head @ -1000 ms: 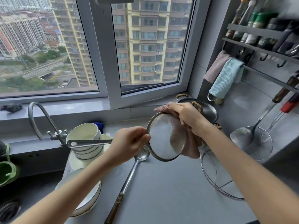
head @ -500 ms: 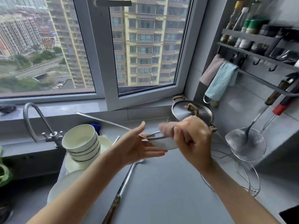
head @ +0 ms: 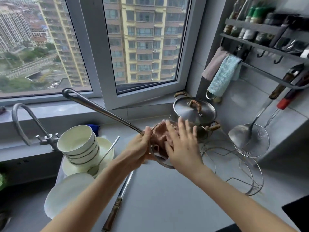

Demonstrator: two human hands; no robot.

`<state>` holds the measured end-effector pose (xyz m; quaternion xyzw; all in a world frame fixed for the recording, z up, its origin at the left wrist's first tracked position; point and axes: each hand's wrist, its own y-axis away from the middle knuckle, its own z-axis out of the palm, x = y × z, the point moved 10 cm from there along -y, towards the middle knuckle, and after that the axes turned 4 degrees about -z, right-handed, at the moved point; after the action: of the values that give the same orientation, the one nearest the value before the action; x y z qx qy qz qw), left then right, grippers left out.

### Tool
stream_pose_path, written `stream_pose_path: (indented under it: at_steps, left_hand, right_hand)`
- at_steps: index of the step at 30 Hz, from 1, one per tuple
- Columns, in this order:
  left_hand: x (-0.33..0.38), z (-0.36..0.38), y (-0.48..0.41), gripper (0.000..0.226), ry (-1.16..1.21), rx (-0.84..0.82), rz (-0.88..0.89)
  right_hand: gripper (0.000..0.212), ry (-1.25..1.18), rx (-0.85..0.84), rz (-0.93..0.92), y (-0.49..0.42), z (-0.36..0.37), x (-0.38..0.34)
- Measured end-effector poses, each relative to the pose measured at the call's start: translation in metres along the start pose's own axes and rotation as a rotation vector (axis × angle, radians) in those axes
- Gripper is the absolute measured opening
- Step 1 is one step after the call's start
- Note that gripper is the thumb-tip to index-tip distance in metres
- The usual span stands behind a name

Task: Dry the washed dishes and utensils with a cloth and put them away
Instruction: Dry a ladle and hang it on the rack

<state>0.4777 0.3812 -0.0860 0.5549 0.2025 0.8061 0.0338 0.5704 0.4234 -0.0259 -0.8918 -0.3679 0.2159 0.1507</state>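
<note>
The strainer point(head: 160, 158) you are drying sits above the grey counter point(head: 167, 198), between your two hands and just in front of the lidded steel pot point(head: 194, 113). Its long metal handle point(head: 100, 111) runs up and to the left, ending near the window frame point(head: 93, 52). Going by size, the counter comes first, spreading from the sink side on your left to the wall on your right. On its left part stand the white plates point(head: 66, 195), with a stack of white bowls point(head: 78, 143) resting on the further plates, beside the curved tap point(head: 23, 121). On the right lies a wire rack point(head: 242, 166), blurred, and past it a spatula point(head: 242, 136) and a mesh skimmer point(head: 257, 144) hang against the wall. A blue cloth point(head: 222, 74) is draped over the rail higher up. A ladle point(head: 117, 203) with a dark wooden grip lies on the counter under your left forearm. Your left hand point(head: 138, 151) is closed around the strainer at the spot where handle meets rim. Your right hand point(head: 182, 146) is spread flat, fingers wide, pressing the pink cloth point(head: 158, 138) into the strainer's bowl.
</note>
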Motion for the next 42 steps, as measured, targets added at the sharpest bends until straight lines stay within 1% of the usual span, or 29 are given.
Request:
stream_pose_path:
  at_steps: [1, 2, 4, 5, 6, 7, 9, 12, 13, 15, 17, 19, 20, 22, 25, 26, 27, 28, 29, 30, 31, 32, 33, 34, 35, 37, 38, 40, 42]
  left_hand:
    - [-0.001, 0.002, -0.001, 0.043, -0.041, -0.004, 0.042]
    - [-0.002, 0.002, -0.002, 0.043, -0.072, 0.003, 0.07]
    - [-0.006, -0.003, -0.006, 0.044, -0.087, 0.045, 0.085]
    - [-0.007, -0.006, -0.008, 0.043, -0.087, 0.055, 0.083]
    - [-0.006, -0.009, -0.009, 0.042, -0.09, 0.054, 0.079]
    - [-0.004, -0.012, -0.01, 0.041, -0.088, 0.044, 0.073]
    - [-0.003, -0.015, -0.011, 0.04, -0.091, 0.004, 0.04]
    - [-0.012, -0.009, -0.01, 0.039, -0.162, -0.093, -0.054]
    - [-0.014, -0.008, -0.009, 0.039, -0.177, -0.112, -0.085]
    - [-0.019, -0.004, -0.009, 0.039, -0.175, -0.156, -0.143]
    - [-0.024, 0.007, -0.007, 0.039, -0.143, -0.253, -0.194]
    - [-0.027, 0.017, -0.006, 0.039, -0.151, -0.321, -0.205]
    - [-0.026, 0.017, -0.008, 0.041, -0.164, -0.321, -0.191]
    - [-0.018, 0.007, -0.014, 0.04, -0.182, -0.24, -0.135]
    - [-0.006, -0.02, -0.021, 0.031, -0.134, -0.001, -0.069]
    - [-0.007, -0.027, -0.023, 0.03, -0.096, 0.062, -0.069]
    - [-0.008, -0.034, -0.024, 0.031, -0.069, 0.104, -0.073]
    - [-0.01, -0.04, -0.026, 0.031, -0.049, 0.127, -0.082]
    - [-0.012, -0.046, -0.027, 0.031, -0.028, 0.138, -0.094]
    - [-0.013, -0.051, -0.028, 0.031, -0.005, 0.138, -0.104]
    - [-0.012, -0.055, -0.029, 0.032, 0.012, 0.128, -0.108]
    - [-0.011, -0.056, -0.029, 0.032, 0.02, 0.106, -0.111]
    - [-0.01, -0.053, -0.029, 0.032, 0.02, 0.073, -0.115]
    - [-0.009, -0.046, -0.027, 0.031, 0.019, 0.03, -0.119]
    - [-0.007, -0.038, -0.025, 0.032, 0.017, -0.016, -0.122]
    - [-0.005, -0.025, -0.024, 0.035, 0.008, -0.089, -0.124]
    - [-0.005, -0.023, -0.025, 0.038, -0.007, -0.106, -0.128]
    - [-0.008, -0.026, -0.026, 0.04, -0.049, -0.12, -0.137]
    - [-0.007, -0.031, -0.028, 0.04, -0.054, -0.061, -0.109]
  right_hand:
    - [0.06, 0.09, -0.068, 0.026, 0.003, 0.018, 0.005]
    - [0.06, 0.116, -0.1, 0.044, 0.003, 0.025, 0.007]
    - [0.066, 0.033, -0.187, 0.012, 0.003, 0.033, -0.005]
    - [0.068, -0.021, -0.216, -0.041, 0.005, 0.035, -0.013]
    - [0.065, -0.074, -0.276, -0.102, 0.011, 0.04, -0.021]
    - [0.06, -0.127, -0.365, -0.176, 0.019, 0.044, -0.029]
    - [0.062, -0.21, -0.492, -0.335, 0.036, 0.043, -0.038]
    - [0.065, -0.203, -0.607, -0.585, 0.054, 0.031, -0.037]
    - [0.062, -0.145, -0.589, -0.702, 0.057, 0.023, -0.038]
    - [0.051, 0.067, -0.453, -0.941, 0.061, 0.005, -0.047]
    - [0.041, 0.245, -0.337, -1.097, 0.057, -0.002, -0.05]
    - [0.034, 0.328, -0.266, -1.179, 0.049, 0.001, -0.047]
    - [0.032, 0.378, -0.252, -1.168, 0.044, 0.004, -0.042]
    - [0.036, 0.429, -0.247, -1.012, 0.032, 0.008, -0.025]
    - [0.047, 0.409, -0.235, -0.735, 0.031, 0.001, -0.007]
    - [0.049, 0.361, -0.272, -0.653, 0.034, 0.002, -0.007]
    - [0.052, 0.245, -0.321, -0.576, 0.038, 0.003, -0.007]
    - [0.056, 0.071, -0.353, -0.507, 0.041, 0.0, -0.007]
    - [0.057, -0.141, -0.395, -0.391, 0.044, -0.005, -0.002]
    - [0.055, -0.379, -0.413, -0.22, 0.043, -0.012, 0.005]
    - [0.051, -0.571, -0.33, -0.034, 0.037, -0.025, 0.018]
    - [0.047, -0.682, -0.154, 0.138, 0.03, -0.039, 0.04]
    - [0.042, -0.686, 0.007, 0.235, 0.024, -0.05, 0.059]
    - [0.037, -0.694, 0.074, 0.288, 0.022, -0.052, 0.067]
    - [0.034, -0.751, 0.053, 0.327, 0.019, -0.041, 0.067]
    - [0.029, -0.887, -0.102, 0.398, 0.022, -0.006, 0.058]
    - [0.027, -0.931, -0.136, 0.427, 0.024, 0.006, 0.054]
    - [0.031, -0.935, -0.107, 0.435, 0.025, 0.011, 0.05]
    - [0.035, -0.852, -0.009, 0.464, 0.026, 0.006, 0.053]
